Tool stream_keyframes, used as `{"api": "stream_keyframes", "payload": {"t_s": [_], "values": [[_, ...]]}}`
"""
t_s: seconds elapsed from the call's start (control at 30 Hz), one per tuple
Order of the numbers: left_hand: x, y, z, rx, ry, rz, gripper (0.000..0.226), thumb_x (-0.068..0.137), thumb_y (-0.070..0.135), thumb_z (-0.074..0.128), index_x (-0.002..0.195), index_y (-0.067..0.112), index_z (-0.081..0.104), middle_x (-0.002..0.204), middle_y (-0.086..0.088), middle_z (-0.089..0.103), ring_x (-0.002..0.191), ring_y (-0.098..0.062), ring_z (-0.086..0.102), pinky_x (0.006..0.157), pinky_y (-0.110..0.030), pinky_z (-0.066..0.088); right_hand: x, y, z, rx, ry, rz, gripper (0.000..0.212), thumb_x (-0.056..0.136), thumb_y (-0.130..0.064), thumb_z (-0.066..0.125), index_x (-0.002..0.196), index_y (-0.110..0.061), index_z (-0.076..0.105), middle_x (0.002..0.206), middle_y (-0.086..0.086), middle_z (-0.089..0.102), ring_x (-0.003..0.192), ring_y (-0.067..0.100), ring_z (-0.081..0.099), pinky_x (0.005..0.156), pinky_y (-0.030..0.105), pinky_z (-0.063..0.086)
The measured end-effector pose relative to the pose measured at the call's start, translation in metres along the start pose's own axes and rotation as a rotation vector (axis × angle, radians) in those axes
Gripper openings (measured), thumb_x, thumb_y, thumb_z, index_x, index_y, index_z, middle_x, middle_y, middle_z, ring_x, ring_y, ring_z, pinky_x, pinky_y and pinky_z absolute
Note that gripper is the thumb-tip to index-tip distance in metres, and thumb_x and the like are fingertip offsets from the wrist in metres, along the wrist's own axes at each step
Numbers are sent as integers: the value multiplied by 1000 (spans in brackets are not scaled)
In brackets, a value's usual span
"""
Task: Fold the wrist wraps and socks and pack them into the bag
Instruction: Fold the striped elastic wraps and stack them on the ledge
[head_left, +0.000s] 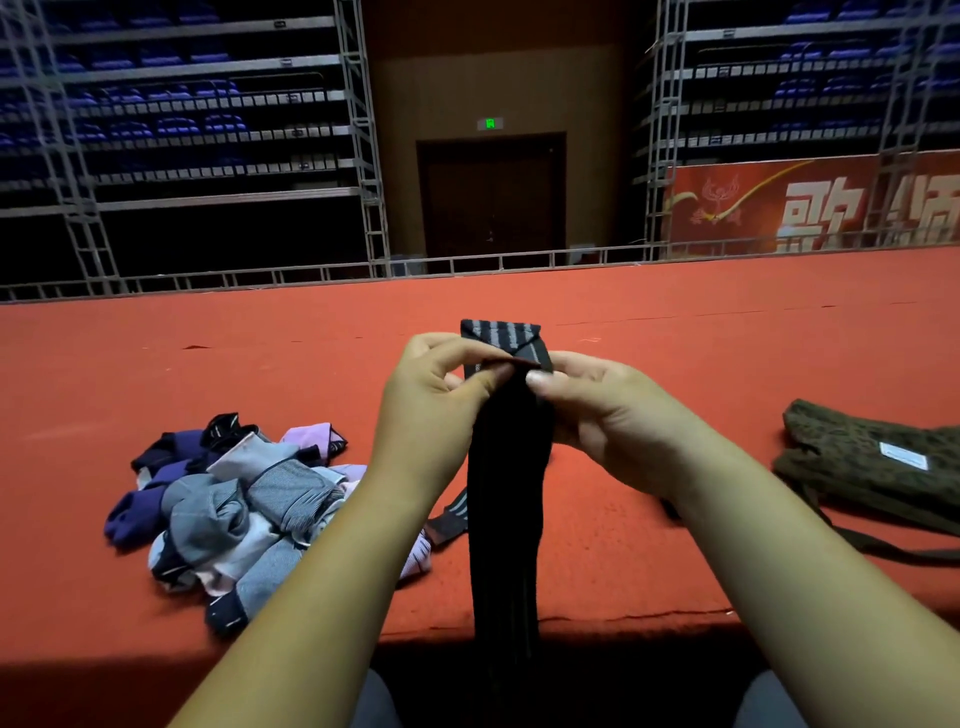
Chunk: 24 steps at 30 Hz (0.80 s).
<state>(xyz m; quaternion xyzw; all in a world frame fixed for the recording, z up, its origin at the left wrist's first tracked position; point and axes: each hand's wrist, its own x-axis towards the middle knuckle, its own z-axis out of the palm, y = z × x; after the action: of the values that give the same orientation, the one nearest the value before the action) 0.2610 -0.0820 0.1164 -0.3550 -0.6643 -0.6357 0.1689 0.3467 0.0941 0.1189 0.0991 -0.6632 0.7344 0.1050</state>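
Barely begun, seemingly: pinching wrap (506, 493) at its top between left hand (431, 400) and right hand (597, 410), socks (244, 514) heaped loose at eight o'clock, bag (872, 467) flat at three.

Both forearms extend forward. Left hand (436, 410) and right hand (597, 415) each pinch the wrist wrap (506, 493), thumbs nearly meeting.

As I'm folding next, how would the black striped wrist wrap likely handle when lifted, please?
Probably floppy: the wrist wrap hangs limp below the left hand and right hand. Likely light: fingertip pinches alone carry it. Its folded-over top suggests it creases readily.
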Motion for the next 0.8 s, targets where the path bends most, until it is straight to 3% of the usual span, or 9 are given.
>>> {"api": "stream_keyframes", "payload": {"t_s": [0.13,0.27,0.4,0.6,0.8], "values": [[15,15,0,80,53,2,16,91,23,83,85,38,79,117,7,62,87,-10,68,74,-12,49,-8,0,7,-16,74,-23,31,104,-7,62,134,-10,69,129,25,72,109,35,71,91,44,56],[39,20,-6,32,113,-21,12,99,22,75,91,31,75,91,9,73,76,1,65,68,-16,49,-18,-8,10,-62,7,46,32,102,-3,62,129,-16,72,114,15,76,90,26,71,67,30,58],[61,7,-10,-87,138,-151,7,101,20,71,96,20,77,89,0,79,75,-12,70,66,-31,54,-26,-3,13,-72,-42,113,37,101,0,60,129,-20,73,124,18,75,99,29,69,78,37,56],[62,-12,-9,-51,104,-219,7,100,19,73,98,13,76,81,-1,72,50,-9,55,55,-27,51,-21,28,2,-50,39,206,26,103,-5,60,125,-9,74,126,24,74,101,34,70,81,39,56],[37,-28,0,-39,11,-256,5,99,20,75,96,16,76,82,-1,76,65,-16,70,68,-36,60,-9,70,-14,-3,201,265,20,104,-9,62,118,-2,75,109,19,79,79,19,75,65,26,58]]}}
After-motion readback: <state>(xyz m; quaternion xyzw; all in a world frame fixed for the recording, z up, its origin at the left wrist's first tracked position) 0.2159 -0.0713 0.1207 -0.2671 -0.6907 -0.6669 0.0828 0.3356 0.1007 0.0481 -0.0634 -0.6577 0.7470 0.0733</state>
